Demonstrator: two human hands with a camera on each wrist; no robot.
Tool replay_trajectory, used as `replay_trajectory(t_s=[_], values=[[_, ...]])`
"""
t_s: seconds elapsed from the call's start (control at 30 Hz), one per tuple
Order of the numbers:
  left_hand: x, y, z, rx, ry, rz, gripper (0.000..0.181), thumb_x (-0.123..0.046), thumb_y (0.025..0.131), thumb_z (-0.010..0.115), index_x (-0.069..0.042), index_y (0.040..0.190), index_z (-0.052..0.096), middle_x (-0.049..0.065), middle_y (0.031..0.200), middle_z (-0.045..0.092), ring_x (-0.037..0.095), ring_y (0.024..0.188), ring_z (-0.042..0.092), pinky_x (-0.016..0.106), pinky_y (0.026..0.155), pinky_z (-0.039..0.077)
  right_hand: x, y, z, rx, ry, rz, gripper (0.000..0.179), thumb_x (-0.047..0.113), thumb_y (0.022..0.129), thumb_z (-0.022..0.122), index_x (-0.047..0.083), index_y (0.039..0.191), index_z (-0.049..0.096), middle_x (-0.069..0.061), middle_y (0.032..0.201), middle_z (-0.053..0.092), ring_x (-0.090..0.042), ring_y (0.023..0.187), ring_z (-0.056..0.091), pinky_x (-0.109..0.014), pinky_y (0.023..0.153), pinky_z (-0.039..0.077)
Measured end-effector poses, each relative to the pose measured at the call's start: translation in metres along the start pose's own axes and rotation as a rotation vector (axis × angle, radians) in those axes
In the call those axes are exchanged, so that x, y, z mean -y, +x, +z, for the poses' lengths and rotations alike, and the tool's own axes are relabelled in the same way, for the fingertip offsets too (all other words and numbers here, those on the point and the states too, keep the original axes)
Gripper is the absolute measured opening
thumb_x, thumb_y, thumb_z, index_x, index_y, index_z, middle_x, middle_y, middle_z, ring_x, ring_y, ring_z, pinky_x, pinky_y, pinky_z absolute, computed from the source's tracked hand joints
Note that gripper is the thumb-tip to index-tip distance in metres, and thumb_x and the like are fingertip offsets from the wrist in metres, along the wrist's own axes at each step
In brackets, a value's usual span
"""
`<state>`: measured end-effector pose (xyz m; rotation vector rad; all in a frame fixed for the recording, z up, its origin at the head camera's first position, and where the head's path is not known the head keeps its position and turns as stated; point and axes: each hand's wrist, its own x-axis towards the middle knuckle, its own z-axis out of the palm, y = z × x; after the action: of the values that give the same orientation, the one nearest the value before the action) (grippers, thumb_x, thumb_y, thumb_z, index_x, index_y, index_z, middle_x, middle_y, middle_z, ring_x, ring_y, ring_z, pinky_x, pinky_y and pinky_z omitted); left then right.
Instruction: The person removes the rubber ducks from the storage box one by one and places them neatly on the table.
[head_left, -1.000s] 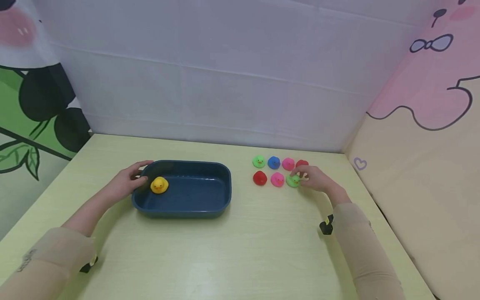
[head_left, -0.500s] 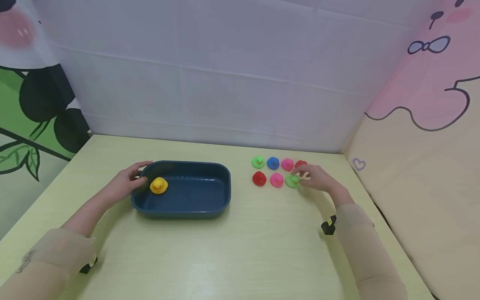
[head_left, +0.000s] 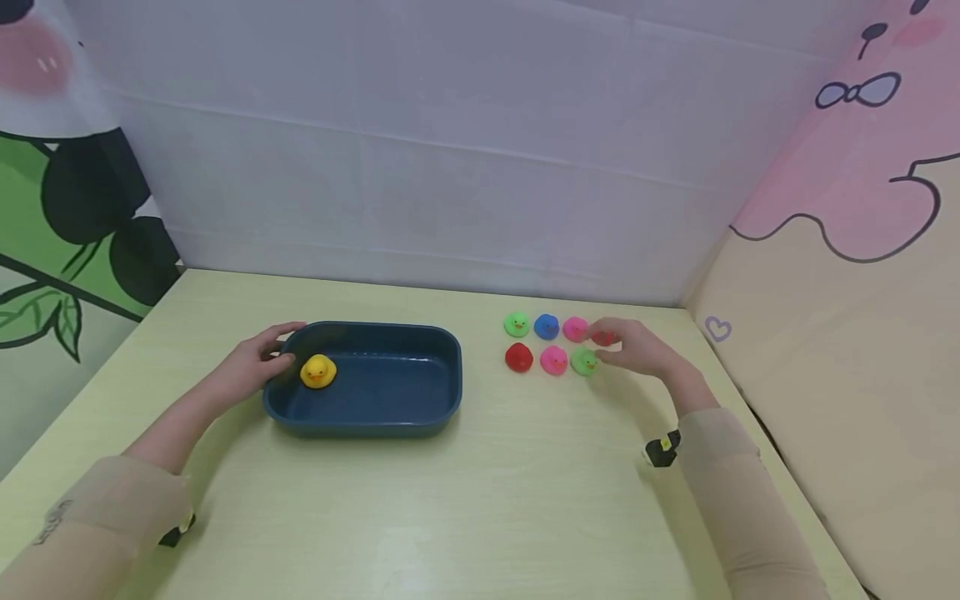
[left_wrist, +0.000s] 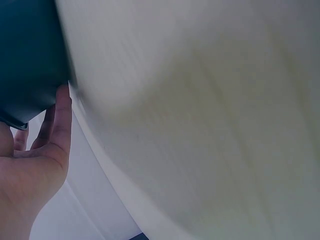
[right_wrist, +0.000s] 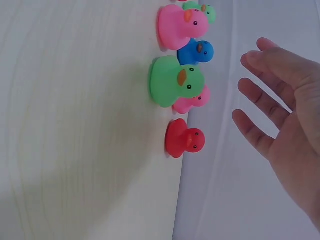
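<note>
My left hand grips the left end of a dark blue rectangular tray, thumb at the rim and fingers along the outer wall. Inside the tray, near that hand, sits a yellow rubber duck. Over the right end of two rows of rubber ducks hovers my right hand, fingers spread and holding nothing. Closest to it are a green duck and a red duck, partly covered by the fingers in the head view. The right wrist view shows a gap between fingertips and ducks.
Left of these stand a pink duck and a red duck in front, with another pink duck, a blue duck and a green duck behind. A pale wall rises behind the table.
My right hand has come off the front green duck, rising and shifting slightly back and right towards the rear red duck. The left hand, tray and ducks stay where they were.
</note>
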<state>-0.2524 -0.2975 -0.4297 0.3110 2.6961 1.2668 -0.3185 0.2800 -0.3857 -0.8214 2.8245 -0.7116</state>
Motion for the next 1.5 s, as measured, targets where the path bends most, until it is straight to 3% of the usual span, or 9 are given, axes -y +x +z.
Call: replay_trajectory(t_s=[0.4, 0.57, 0.93, 1.1, 1.27, 1.4, 1.5], values=[[0.001, 0.001, 0.001, -0.001, 0.004, 0.000, 0.057, -0.016, 0.097, 0.045, -0.009, 0.150, 0.023, 0.034, 0.138, 0.036, 0.037, 0.100, 0.050, 0.026, 0.063, 0.045, 0.042, 0.003, -0.009, -0.045, 0.045, 0.000, 0.034, 0.023, 0.087, 0.067, 0.020, 0.121, 0.060, 0.002, 0.112, 0.061, -0.022, 0.101, 0.055, -0.040, 0.083, 0.051], [0.000, 0.000, 0.001, -0.003, 0.007, 0.000, 0.057, -0.016, 0.097, 0.045, -0.009, 0.149, 0.024, 0.035, 0.142, 0.032, 0.040, 0.108, 0.048, 0.026, 0.068, 0.046, 0.061, 0.007, -0.008, -0.075, 0.046, -0.074, 0.033, 0.023, 0.087, 0.066, 0.018, 0.119, 0.061, 0.002, 0.110, 0.061, -0.018, 0.099, 0.054, -0.040, 0.082, 0.050], [0.007, 0.002, 0.002, 0.000, -0.005, -0.002, 0.058, -0.016, 0.097, 0.045, -0.009, 0.150, 0.023, 0.035, 0.140, 0.034, 0.035, 0.100, 0.050, 0.027, 0.065, 0.046, 0.099, 0.018, 0.000, -0.165, 0.055, -0.212, 0.026, 0.024, 0.086, 0.068, 0.017, 0.111, 0.065, 0.004, 0.110, 0.063, -0.015, 0.103, 0.055, -0.042, 0.091, 0.046], [0.007, 0.002, 0.002, 0.005, -0.005, -0.005, 0.058, -0.017, 0.097, 0.045, -0.009, 0.150, 0.023, 0.036, 0.142, 0.030, 0.039, 0.107, 0.048, 0.027, 0.068, 0.046, 0.118, 0.020, 0.003, -0.214, 0.037, -0.262, 0.027, 0.018, 0.086, 0.068, 0.013, 0.112, 0.065, 0.002, 0.110, 0.065, -0.015, 0.100, 0.056, -0.038, 0.087, 0.049], [0.005, 0.002, 0.001, 0.001, -0.005, -0.005, 0.057, -0.017, 0.097, 0.045, -0.009, 0.149, 0.024, 0.036, 0.141, 0.032, 0.038, 0.103, 0.048, 0.028, 0.068, 0.046, 0.139, 0.022, 0.009, -0.246, 0.049, -0.257, 0.026, 0.016, 0.085, 0.068, 0.012, 0.111, 0.065, -0.001, 0.109, 0.065, -0.019, 0.099, 0.057, -0.036, 0.083, 0.050], [0.002, 0.001, 0.001, 0.005, -0.008, -0.008, 0.057, -0.017, 0.098, 0.045, -0.010, 0.150, 0.023, 0.036, 0.139, 0.033, 0.036, 0.100, 0.049, 0.029, 0.066, 0.046, 0.156, 0.026, 0.017, -0.249, 0.075, -0.226, 0.029, 0.019, 0.085, 0.070, 0.013, 0.112, 0.065, 0.000, 0.110, 0.064, -0.018, 0.100, 0.056, -0.036, 0.085, 0.049], [0.000, 0.001, 0.000, 0.006, -0.007, -0.005, 0.057, -0.017, 0.098, 0.045, -0.009, 0.150, 0.022, 0.036, 0.140, 0.032, 0.039, 0.103, 0.049, 0.028, 0.067, 0.047, 0.167, 0.030, 0.023, -0.259, 0.074, -0.247, 0.030, 0.019, 0.084, 0.070, 0.013, 0.113, 0.065, 0.000, 0.110, 0.064, -0.017, 0.099, 0.056, -0.035, 0.086, 0.049]])
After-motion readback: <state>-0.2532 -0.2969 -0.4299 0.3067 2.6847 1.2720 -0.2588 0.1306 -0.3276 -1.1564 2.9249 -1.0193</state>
